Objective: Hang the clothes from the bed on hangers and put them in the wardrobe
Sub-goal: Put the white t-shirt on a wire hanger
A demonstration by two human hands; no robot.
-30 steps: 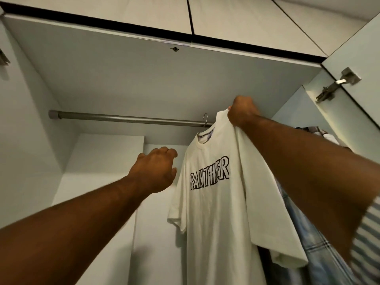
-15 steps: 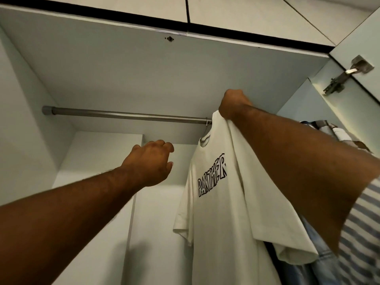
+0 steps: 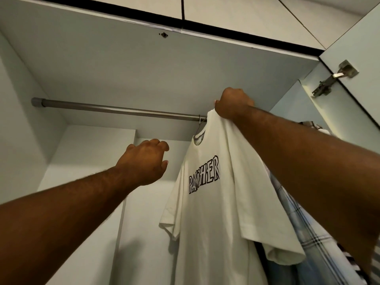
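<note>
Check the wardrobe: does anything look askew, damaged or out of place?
Only the white T-shirt hangs askew: the right hand grips its shoulder and holds it up by the rod, so the fabric bunches there. Its hanger hook sits on the rod. The left hand hovers apart from it. No damage shows.

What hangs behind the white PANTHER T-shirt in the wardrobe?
Behind the white T-shirt, to its right, part of a pale blue checked garment shows. The T-shirt and the right arm cover most of it, so whether more garments hang there cannot be told.
</note>
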